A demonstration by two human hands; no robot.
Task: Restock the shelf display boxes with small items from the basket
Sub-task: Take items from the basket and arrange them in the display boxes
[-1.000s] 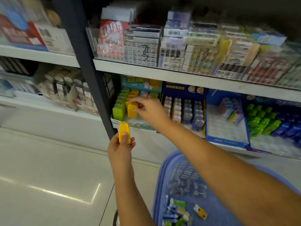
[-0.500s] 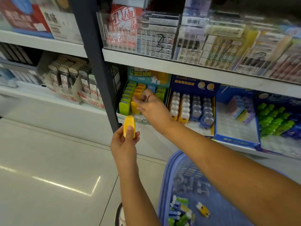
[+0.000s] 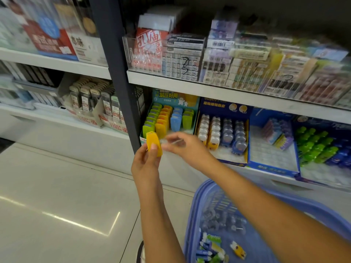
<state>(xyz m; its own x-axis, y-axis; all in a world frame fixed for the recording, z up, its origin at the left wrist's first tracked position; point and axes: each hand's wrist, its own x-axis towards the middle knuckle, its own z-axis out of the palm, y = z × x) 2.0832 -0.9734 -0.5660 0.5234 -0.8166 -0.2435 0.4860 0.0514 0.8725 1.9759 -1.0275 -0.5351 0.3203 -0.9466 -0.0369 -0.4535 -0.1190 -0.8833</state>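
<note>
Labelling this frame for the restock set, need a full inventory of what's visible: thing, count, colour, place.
yellow item: one, yellow-orange, held in front of the lower shelf
leftmost display box: one, teal, lower shelf beside the dark post; rows of green, orange, blue items
second display box: one, blue and yellow; white and grey items
third display box: one, blue, mostly empty; a few purple items
green items: many, far right box
basket: one, blue, bottom right; few small items inside
upper shelf: one, white; packed clear bins
dark post: one
floor: pale tile
left hand: holds the yellow item
right hand: blurred, fingers near the item
</note>
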